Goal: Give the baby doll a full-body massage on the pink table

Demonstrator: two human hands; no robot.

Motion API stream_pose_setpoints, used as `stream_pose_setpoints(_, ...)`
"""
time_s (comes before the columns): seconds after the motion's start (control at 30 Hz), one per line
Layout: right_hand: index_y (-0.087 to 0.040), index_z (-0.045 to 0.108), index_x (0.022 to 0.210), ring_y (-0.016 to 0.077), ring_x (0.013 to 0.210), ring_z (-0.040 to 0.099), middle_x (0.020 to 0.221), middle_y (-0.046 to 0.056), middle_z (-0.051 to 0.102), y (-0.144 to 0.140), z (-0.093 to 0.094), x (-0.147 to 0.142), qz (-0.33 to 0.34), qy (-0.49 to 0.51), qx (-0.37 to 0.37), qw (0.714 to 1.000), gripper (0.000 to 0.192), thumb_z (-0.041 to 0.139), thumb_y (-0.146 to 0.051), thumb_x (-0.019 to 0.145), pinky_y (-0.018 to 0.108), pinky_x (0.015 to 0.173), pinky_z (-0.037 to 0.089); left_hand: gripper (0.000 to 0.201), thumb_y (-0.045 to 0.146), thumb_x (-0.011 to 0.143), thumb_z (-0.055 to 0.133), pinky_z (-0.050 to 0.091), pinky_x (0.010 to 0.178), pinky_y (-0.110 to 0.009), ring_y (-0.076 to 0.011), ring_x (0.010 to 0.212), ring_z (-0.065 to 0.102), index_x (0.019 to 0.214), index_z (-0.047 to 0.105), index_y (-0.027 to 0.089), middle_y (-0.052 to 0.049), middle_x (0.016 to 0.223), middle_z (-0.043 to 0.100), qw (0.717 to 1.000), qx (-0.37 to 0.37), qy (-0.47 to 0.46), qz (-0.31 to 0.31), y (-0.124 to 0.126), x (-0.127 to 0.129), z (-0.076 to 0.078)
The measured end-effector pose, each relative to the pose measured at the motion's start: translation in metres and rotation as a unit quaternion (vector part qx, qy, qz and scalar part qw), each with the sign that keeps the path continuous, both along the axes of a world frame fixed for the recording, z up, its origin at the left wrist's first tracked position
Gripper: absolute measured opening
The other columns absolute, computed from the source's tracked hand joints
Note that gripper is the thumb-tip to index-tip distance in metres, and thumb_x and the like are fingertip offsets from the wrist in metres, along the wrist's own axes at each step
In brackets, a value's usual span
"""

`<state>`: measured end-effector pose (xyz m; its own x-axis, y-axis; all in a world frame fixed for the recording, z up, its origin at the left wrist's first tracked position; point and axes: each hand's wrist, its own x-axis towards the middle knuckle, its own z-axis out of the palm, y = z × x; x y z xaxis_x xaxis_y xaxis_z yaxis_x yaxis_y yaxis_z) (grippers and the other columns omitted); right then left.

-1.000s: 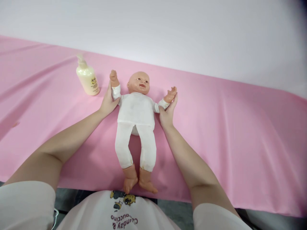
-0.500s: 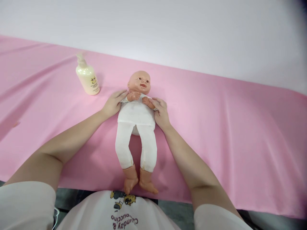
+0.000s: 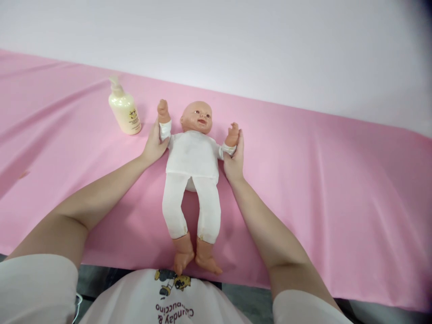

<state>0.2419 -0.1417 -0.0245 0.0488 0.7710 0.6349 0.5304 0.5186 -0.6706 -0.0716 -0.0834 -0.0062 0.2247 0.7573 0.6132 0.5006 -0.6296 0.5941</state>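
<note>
A baby doll (image 3: 192,157) in a white top and white trousers lies on its back on the pink cloth (image 3: 320,180), head away from me, bare feet at the near edge. My left hand (image 3: 153,146) grips the doll's arm on the left, which points up beside its head. My right hand (image 3: 234,157) grips the doll's other arm at the wrist, raised out to the right. Both doll arms are spread apart from the chest.
A cream pump bottle (image 3: 123,112) stands upright on the cloth just left of the doll's raised arm, close to my left hand. A plain white wall (image 3: 236,40) rises behind the pink surface. The cloth's near edge runs just past the doll's feet.
Half a second ago I held the doll's arms folded together on its chest; now both are swung outward and up, as they were one second ago. Bottle and doll's body stayed put.
</note>
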Motion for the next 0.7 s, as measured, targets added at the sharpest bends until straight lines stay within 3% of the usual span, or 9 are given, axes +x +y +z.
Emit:
stream_pose_setpoints(0.17,-0.036,-0.012,0.159,0.0257,0.159,0.020,0.169,0.012,0.013,0.008,-0.007,0.003,-0.013,0.049,0.023,0.998,0.083,0.045,-0.030,0.099,0.068,0.120,0.029,0.075,0.052,0.101,0.044,0.037,0.119,-0.053,-0.0287,0.144,0.042,0.159,0.007,0.023,-0.021,0.151,0.042,0.999,-0.029,-0.003,0.022,0.016,-0.008,-0.017)
stream_pose_setpoints(0.3,-0.035,-0.004,0.159,0.0281,0.159,0.019,0.169,0.012,0.012,0.008,-0.005,0.001,-0.013,0.088,0.012,0.996,0.083,0.050,-0.030,0.096,0.068,0.121,0.025,0.075,0.052,0.101,0.046,0.042,0.115,-0.053,-0.0285,0.139,0.046,0.159,0.008,0.024,-0.019,0.146,0.046,0.999,-0.030,-0.013,0.027,0.019,-0.010,-0.021)
stream_pose_setpoints(0.43,-0.034,0.002,0.160,0.0264,0.158,0.023,0.168,0.010,0.020,0.001,0.003,-0.003,-0.012,0.054,0.013,0.998,0.078,0.047,-0.030,0.097,0.065,0.124,0.025,0.072,0.052,0.098,0.053,0.041,0.115,-0.055,-0.0307,0.138,0.045,0.158,0.021,0.029,-0.017,0.144,0.045,0.999,-0.021,-0.010,0.031,0.012,-0.008,-0.015)
stream_pose_setpoints(0.6,-0.033,0.026,0.158,0.0267,0.146,0.042,0.152,0.010,0.045,-0.009,0.011,-0.006,-0.005,-0.029,0.016,0.999,0.064,0.040,-0.022,0.097,0.059,0.121,0.036,0.067,0.047,0.096,0.056,0.030,0.120,-0.057,-0.0346,0.148,0.030,0.156,0.032,0.028,-0.017,0.157,0.030,0.998,0.029,0.042,0.046,0.001,-0.003,-0.007)
stream_pose_setpoints(0.7,-0.034,0.045,0.149,0.0256,0.138,0.049,0.142,0.008,0.052,-0.010,0.011,-0.006,0.013,-0.066,0.017,0.998,0.058,0.039,-0.016,0.095,0.054,0.119,0.040,0.057,0.037,0.097,0.053,0.029,0.119,-0.060,-0.0361,0.149,0.029,0.152,0.042,0.026,-0.017,0.159,0.030,0.995,0.034,0.088,0.028,-0.005,0.001,-0.003)
